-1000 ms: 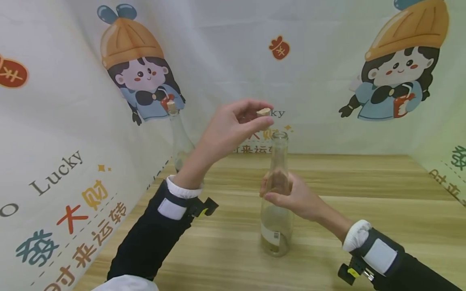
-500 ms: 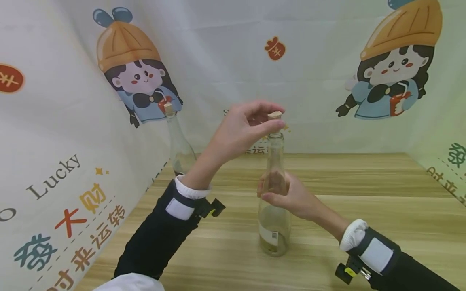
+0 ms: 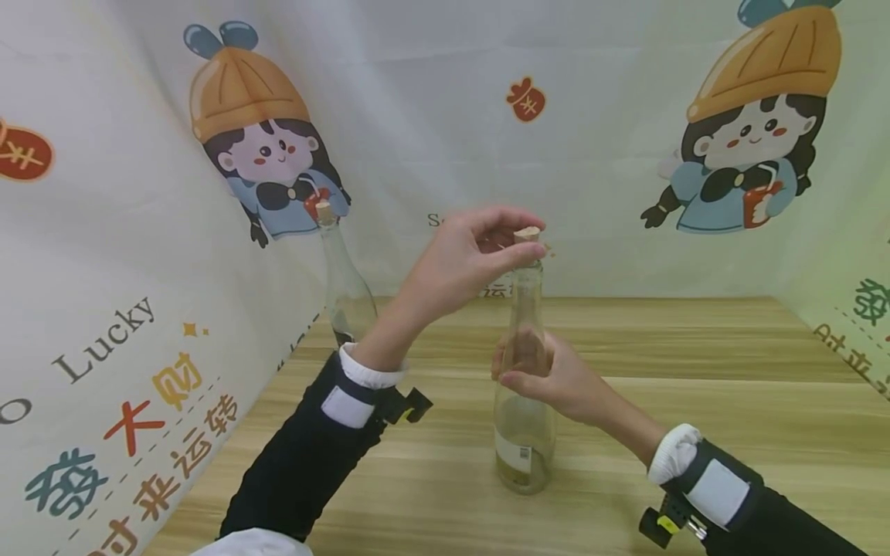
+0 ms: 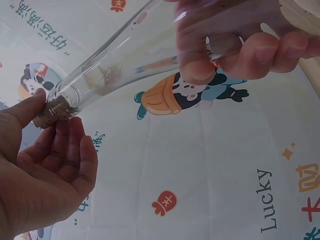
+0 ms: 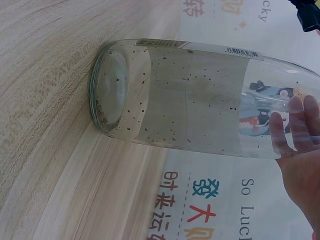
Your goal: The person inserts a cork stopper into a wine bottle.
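Note:
A clear glass bottle (image 3: 526, 309) stands upright on the wooden table, with a label low on its side and dark specks inside, seen in the right wrist view. My right hand (image 3: 556, 378) grips it around the middle. Between thumb and fingers my left hand (image 3: 466, 259) pinches a cork (image 3: 527, 233) at the top of this bottle. In the left wrist view the lower end of the cork (image 4: 54, 111) sits in the bottle's mouth, and its outer end sticks out. The label's front is mostly turned away.
Another clear bottle (image 3: 345, 282), topped with its own cork (image 3: 324, 213), stands at the back left, partly hidden behind my left forearm. A printed cloth (image 3: 431, 100) hangs behind and along both sides of the wooden table (image 3: 660, 332).
My left hand has moved right and then down, bringing the cork from beside and above the bottle into its mouth. My right hand has kept its grip on the bottle.

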`<act>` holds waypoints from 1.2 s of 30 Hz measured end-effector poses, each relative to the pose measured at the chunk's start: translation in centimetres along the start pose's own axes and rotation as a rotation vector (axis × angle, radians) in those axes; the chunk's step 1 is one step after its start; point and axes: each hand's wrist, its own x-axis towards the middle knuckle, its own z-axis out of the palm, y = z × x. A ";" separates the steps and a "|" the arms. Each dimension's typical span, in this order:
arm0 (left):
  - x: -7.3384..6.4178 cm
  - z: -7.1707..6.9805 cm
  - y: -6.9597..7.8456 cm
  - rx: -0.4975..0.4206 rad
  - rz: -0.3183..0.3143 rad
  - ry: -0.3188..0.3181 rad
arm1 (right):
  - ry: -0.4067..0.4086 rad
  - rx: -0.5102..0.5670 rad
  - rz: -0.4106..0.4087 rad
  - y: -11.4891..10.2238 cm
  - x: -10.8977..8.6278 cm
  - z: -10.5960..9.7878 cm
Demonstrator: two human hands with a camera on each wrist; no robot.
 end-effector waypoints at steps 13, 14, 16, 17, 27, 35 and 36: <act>-0.4 0.4 -0.5 0.005 0.006 -0.019 | 0.007 0.000 -0.014 0.3 0.0 -0.1; -0.4 0.5 -0.5 0.004 0.014 -0.016 | 0.009 0.000 -0.015 0.3 0.0 -0.1; -0.4 0.6 -0.8 0.008 0.036 -0.004 | 0.014 0.002 -0.009 0.3 0.0 -0.1; -0.4 0.7 -0.8 0.011 0.050 0.007 | 0.015 0.006 -0.006 0.3 0.0 -0.1; -0.8 1.9 -2.3 0.030 0.314 0.133 | 0.013 0.028 -0.011 0.3 0.0 -0.1; -1.1 2.4 -2.8 0.013 0.353 0.150 | 0.020 0.007 -0.013 -0.2 -0.1 0.1; -1.1 2.5 -2.9 0.005 0.358 0.153 | 0.021 0.006 -0.014 -0.5 -0.1 0.2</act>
